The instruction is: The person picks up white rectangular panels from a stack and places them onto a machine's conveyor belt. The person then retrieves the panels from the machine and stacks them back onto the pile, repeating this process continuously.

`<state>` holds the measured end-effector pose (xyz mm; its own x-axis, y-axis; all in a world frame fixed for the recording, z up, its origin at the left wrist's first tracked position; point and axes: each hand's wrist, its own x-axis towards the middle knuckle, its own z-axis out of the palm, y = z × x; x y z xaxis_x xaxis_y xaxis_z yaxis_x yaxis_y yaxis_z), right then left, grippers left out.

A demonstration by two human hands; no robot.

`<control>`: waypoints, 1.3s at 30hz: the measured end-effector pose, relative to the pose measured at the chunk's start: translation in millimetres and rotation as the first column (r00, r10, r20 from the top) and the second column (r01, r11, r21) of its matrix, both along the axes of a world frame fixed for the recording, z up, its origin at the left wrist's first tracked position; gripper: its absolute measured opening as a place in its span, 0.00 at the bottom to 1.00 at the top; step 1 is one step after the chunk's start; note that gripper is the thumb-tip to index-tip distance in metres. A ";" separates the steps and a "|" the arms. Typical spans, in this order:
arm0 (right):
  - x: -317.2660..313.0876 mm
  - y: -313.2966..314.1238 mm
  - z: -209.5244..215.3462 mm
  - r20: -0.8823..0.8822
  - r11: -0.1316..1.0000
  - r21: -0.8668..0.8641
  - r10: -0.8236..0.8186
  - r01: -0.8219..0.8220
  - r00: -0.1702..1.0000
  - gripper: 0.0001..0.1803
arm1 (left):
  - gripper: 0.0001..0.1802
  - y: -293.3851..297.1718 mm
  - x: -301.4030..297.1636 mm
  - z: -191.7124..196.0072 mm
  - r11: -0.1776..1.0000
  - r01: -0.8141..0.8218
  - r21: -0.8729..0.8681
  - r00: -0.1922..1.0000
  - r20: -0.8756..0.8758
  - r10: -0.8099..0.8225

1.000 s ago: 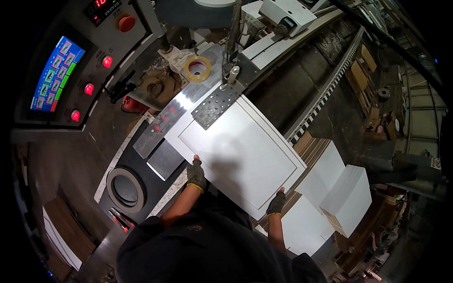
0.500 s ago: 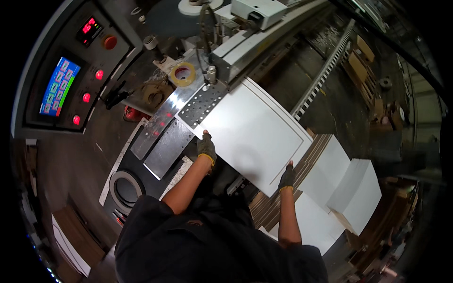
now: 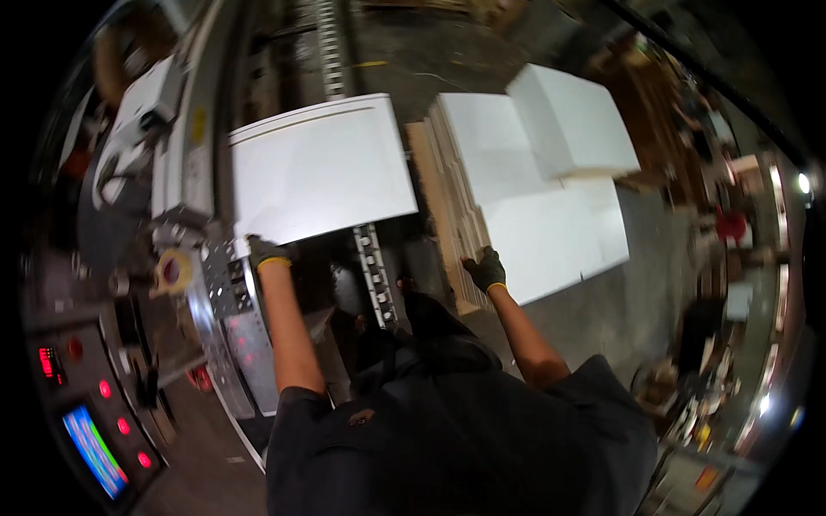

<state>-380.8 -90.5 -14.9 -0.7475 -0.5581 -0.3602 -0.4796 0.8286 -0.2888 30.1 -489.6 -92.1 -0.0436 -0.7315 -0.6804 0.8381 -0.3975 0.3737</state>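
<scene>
A flat white panel (image 3: pixel 323 172) with a groove near its far edge lies on the machine's feed bed, left of centre. At its near left corner is my left hand (image 3: pixel 270 250), in a dark glove with a yellow cuff, gripping the edge; its fingers are partly hidden. My right hand (image 3: pixel 487 269), gloved alike, has its fingers apart at the near left side of a stack of white-faced boards (image 3: pixel 551 232) with brown edges. It holds nothing that I can see. A perforated metal plate (image 3: pixel 225 273) is beside my left hand.
A taller white stack (image 3: pixel 575 125) stands on the boards' far right part. Along the left runs the machine's housing (image 3: pixel 185 146), with a tape roll (image 3: pixel 174 269) near it. A control panel (image 3: pixel 95 421) with a lit screen is at lower left. A roller track (image 3: pixel 373 271) runs under the panel.
My view has turned to the right. My right hand has left the white panel's near right edge and is now at the board stack. My left hand stays at the panel's corner.
</scene>
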 end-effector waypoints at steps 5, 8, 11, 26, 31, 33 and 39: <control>-52.2 121.1 -56.5 -0.102 0.634 -0.138 -0.773 0.761 0.626 0.47 | 0.27 14.1 10.8 12.7 0.968 0.222 0.118 0.956 0.168 -0.240; -86.8 171.1 -93.3 0.555 0.023 -0.115 -0.827 0.993 0.084 0.49 | 0.25 84.7 5.2 28.1 0.977 0.205 0.060 0.951 0.225 -0.213; -108.3 189.7 -127.4 0.583 0.032 0.037 -0.812 0.999 0.004 0.45 | 0.27 172.8 -32.6 67.8 0.915 0.384 -0.125 0.915 -0.085 -0.395; -66.0 272.9 -223.4 0.497 0.924 -0.320 -0.024 0.209 0.867 0.24 | 0.24 400.0 -359.0 -57.8 0.184 0.954 0.235 0.189 0.002 -0.982; -93.5 268.5 -189.3 0.942 0.153 0.311 -0.183 0.938 -0.283 0.21 | 0.27 402.4 -390.7 -112.0 0.344 0.934 0.097 0.316 0.228 -0.921; -140.1 297.5 -211.2 0.982 0.081 0.183 -0.066 0.980 -0.178 0.32 | 0.33 400.3 -396.8 -113.6 0.489 0.862 0.133 0.462 0.189 -0.867; -259.3 319.0 -179.8 0.991 -0.201 -0.006 0.132 0.979 0.033 0.50 | 0.34 405.9 -423.3 -47.2 0.518 0.723 0.458 -0.050 0.782 -0.621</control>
